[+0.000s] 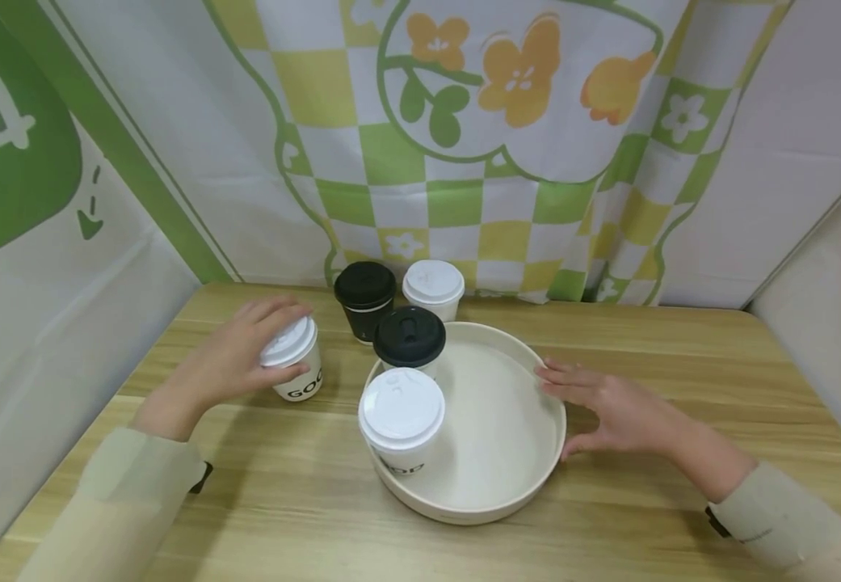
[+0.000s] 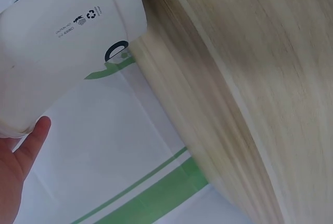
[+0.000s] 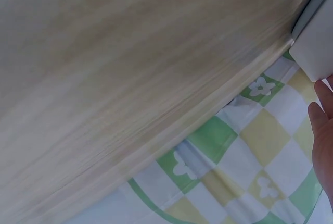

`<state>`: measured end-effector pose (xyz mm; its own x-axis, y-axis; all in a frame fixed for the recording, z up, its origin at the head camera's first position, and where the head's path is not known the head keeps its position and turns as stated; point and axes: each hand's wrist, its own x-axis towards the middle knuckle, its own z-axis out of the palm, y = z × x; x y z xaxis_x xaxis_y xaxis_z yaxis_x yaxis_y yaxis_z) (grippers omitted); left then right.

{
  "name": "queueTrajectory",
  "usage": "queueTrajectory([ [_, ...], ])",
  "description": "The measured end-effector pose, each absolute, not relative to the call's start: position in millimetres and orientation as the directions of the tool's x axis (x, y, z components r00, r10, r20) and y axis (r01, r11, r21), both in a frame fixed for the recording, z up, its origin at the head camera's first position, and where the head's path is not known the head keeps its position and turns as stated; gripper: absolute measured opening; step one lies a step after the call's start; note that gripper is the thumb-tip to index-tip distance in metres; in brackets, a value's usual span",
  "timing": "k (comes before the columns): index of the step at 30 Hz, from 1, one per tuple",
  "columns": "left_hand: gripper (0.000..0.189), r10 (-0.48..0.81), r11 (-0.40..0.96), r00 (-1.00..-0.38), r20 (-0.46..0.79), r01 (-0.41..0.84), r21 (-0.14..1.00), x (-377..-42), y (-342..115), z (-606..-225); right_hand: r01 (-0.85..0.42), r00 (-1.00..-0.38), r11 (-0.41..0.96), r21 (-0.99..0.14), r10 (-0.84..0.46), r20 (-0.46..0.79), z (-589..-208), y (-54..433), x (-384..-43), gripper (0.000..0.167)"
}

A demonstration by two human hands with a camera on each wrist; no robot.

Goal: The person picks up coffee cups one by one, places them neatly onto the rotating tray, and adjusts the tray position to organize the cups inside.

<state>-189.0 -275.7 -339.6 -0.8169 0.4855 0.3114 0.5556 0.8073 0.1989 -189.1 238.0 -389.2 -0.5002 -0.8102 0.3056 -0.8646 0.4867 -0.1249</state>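
My left hand (image 1: 241, 356) grips a white paper cup with a white lid (image 1: 291, 357) from above, its fingers curled over the lid; the cup stands on the wooden table (image 1: 260, 485) left of the tray. The left wrist view shows that cup (image 2: 62, 41) close up, with a fingertip (image 2: 31, 140) at its edge. My right hand (image 1: 602, 404) lies flat, fingers straight, touching the right rim of a round cream tray (image 1: 464, 509). In the tray stand a white-lidded cup (image 1: 401, 412) and a black-lidded cup (image 1: 409, 335). The right wrist view catches a corner of the tray (image 3: 315, 47) and my fingers (image 3: 322, 130).
Behind the tray stand a black cup with a black lid (image 1: 365, 295) and a white cup with a white lid (image 1: 432, 284). A green and yellow checked cloth (image 1: 464, 178) hangs close behind the table; cloth walls close in both sides.
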Motion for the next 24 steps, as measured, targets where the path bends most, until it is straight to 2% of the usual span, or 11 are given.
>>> queueTrajectory([
  [14, 0.072, 0.496, 0.8, -0.792, 0.357, 0.576, 0.168, -169, -278, -333, -0.853, -0.519, 0.509, -0.12, -0.794, 0.316, -390, 239, -180, 0.084],
  [24, 0.073, 0.501, 0.796, -0.78, 0.375, 0.585, 0.154, -155, -277, -328, -0.864, -0.487, 0.5, -0.069, -0.792, 0.368, -388, 237, -170, 0.078],
])
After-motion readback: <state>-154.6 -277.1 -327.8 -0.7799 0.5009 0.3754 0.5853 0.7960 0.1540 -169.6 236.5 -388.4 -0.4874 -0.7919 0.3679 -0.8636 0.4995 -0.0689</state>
